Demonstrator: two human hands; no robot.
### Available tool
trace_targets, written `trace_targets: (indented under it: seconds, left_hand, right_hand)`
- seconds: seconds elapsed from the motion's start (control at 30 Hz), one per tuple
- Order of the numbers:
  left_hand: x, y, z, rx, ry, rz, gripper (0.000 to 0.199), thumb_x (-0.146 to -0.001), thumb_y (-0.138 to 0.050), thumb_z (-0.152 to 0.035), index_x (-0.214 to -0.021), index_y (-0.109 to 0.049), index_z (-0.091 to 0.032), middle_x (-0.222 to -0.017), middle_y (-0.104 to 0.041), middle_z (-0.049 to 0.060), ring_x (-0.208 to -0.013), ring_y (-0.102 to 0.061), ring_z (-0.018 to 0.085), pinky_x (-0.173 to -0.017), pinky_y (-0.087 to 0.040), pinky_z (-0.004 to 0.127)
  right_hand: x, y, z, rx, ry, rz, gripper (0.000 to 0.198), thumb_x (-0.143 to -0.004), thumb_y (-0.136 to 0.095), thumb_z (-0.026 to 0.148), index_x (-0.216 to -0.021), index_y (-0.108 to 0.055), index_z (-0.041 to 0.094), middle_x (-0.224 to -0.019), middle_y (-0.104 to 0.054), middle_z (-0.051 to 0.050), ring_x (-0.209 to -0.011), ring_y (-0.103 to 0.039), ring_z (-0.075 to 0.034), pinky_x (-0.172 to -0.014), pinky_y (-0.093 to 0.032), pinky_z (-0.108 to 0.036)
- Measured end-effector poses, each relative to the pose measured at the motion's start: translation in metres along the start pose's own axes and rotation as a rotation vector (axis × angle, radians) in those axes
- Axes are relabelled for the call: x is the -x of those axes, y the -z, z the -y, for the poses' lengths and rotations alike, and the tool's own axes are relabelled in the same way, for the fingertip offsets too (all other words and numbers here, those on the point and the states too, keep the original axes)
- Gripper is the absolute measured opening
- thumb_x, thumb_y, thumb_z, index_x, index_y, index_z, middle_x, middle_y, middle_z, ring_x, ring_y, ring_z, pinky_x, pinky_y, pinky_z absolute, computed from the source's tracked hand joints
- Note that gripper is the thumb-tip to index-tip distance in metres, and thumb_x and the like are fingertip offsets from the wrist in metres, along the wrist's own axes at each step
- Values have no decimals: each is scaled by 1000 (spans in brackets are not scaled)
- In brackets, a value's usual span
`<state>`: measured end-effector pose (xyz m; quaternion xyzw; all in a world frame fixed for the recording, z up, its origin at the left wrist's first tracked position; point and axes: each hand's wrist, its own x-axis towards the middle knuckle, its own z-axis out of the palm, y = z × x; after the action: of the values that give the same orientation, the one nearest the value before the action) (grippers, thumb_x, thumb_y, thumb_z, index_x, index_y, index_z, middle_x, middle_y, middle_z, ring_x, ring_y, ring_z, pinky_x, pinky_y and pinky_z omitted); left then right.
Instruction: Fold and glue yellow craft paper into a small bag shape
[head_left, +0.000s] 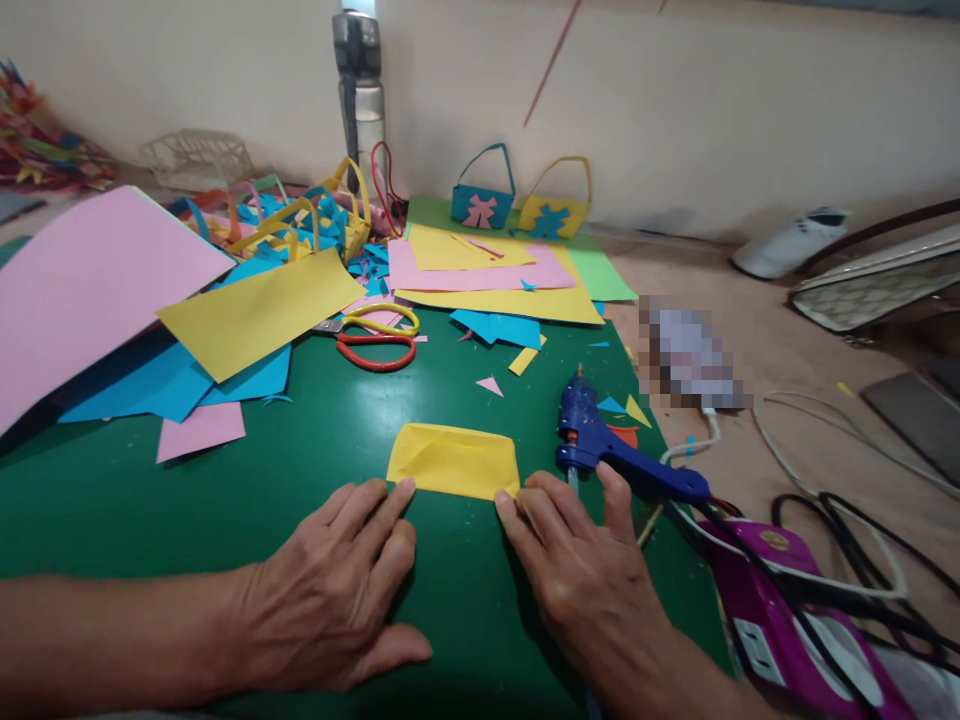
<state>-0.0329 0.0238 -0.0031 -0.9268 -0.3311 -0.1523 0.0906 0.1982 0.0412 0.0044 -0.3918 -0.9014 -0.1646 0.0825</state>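
Observation:
On the green table lies a folded yellow paper piece, a small rectangle with a raised, creased flap. The fingertips of my left hand touch its lower left corner; the hand rests flat, fingers stretched and thumb apart. At the lower right corner my right hand presses with its fingertips, the fingers partly bent and nothing gripped. Just beyond my right hand lies a blue hot glue gun with its nozzle pointing away. Scissors with a yellow and a red handle lie further back, left of centre.
Pink sheets, a mustard sheet and paper scraps cover the back left. Two small paper bags with bows stand against the wall, behind stacked sheets. A purple power strip and cables lie at right.

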Motion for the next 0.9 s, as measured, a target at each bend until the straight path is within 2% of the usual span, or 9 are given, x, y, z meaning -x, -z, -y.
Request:
trace_targets:
  seconds: [0.2, 0.37, 0.57, 0.63, 0.8, 0.9]
  left_hand:
    - [5, 1, -2, 31, 57, -22, 48, -81, -49, -52, -89, -62, -6, -108, -63, 21, -97, -53, 36, -77, -47, 45]
    - [7, 2, 3, 167, 207, 1, 32, -81, -53, -41, -93, -61, -12, -112, -62, 14, -95, -52, 30, -77, -44, 45]
    - [4, 1, 17, 399, 456, -32, 28, -83, -50, -34, -101, -61, -15, -84, -61, 8, -80, -52, 21, -68, -41, 36]
    - [3, 0, 18, 385, 430, -32, 28, -85, -48, -33, -102, -61, -16, -84, -60, 8, -80, -51, 20, -69, -41, 36]
    - [-7, -2, 12, 177, 130, 103, 47, -86, -45, -48, -119, -51, -15, -98, -59, 11, -88, -48, 26, -73, -36, 41]
    - [-15, -5, 9, 118, 97, 180, 58, -85, -36, -59, -121, -49, -16, -97, -57, 11, -86, -47, 27, -71, -35, 42]
  right_hand:
    - [4, 1, -1, -6, -3, 3, 31, -82, -39, 1, -91, -66, 14, -83, -64, -8, -94, -52, -23, -95, -25, -54]
    - [4, -2, -6, -69, -21, -2, 34, -79, -37, -1, -91, -66, 14, -82, -63, -8, -94, -52, -23, -95, -24, -54]
    - [4, -1, -18, -220, -65, 66, 41, -74, -38, -4, -95, -65, 20, -79, -60, -5, -83, -51, -21, -91, -25, -53]
    - [3, -2, -19, -207, -56, 47, 39, -74, -38, -2, -93, -65, 19, -79, -59, -6, -85, -51, -22, -91, -25, -53]
    - [-5, -1, -12, -133, 17, 36, 30, -79, -40, 2, -89, -65, 17, -84, -61, -7, -92, -49, -22, -96, -22, -50]
    - [-10, 1, -7, -92, 46, 47, 28, -82, -45, 6, -98, -64, 18, -87, -61, -8, -96, -48, -23, -96, -22, -50]
